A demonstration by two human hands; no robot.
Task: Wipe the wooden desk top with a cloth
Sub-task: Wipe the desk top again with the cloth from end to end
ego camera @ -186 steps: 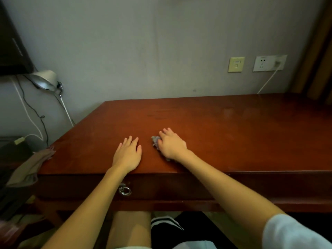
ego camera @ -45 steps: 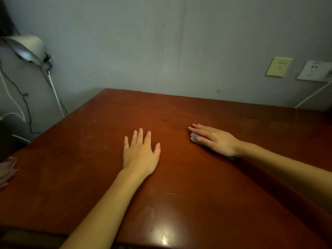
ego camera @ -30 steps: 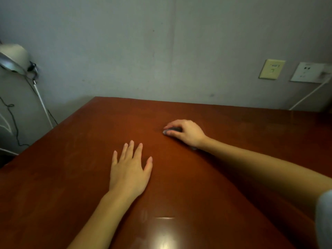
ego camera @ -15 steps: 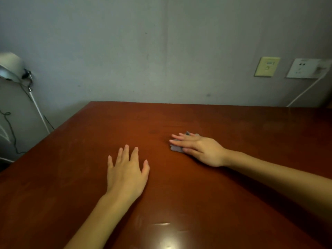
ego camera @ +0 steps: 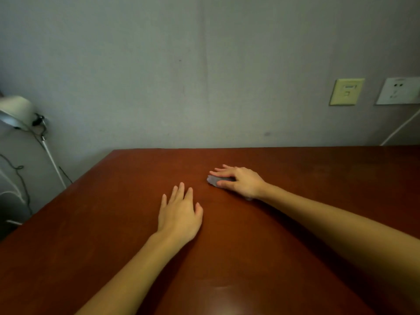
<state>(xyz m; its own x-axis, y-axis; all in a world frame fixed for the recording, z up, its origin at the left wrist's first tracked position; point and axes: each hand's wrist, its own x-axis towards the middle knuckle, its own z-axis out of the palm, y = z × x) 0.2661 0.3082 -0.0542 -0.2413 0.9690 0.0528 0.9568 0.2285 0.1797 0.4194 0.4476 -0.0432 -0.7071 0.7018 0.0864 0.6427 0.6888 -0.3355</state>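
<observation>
Right hand (ego camera: 241, 181) presses the grey cloth (ego camera: 213, 179) with straight fingers onto the desk top (ego camera: 113, 223), near its far edge. The cloth is mostly hidden under the palm. Left hand (ego camera: 179, 214) lies flat and relaxed, holding nothing, nearer the front. Lamp (ego camera: 13, 112) is cut off at left.

Bare wood stretches either side of the flat left hand (ego camera: 179, 215) and the right hand (ego camera: 242, 183) pressing a small grey cloth (ego camera: 212, 179) on the reddish-brown wooden desk top (ego camera: 91, 235); a plain grey wall (ego camera: 159, 76) closes the far edge.
</observation>
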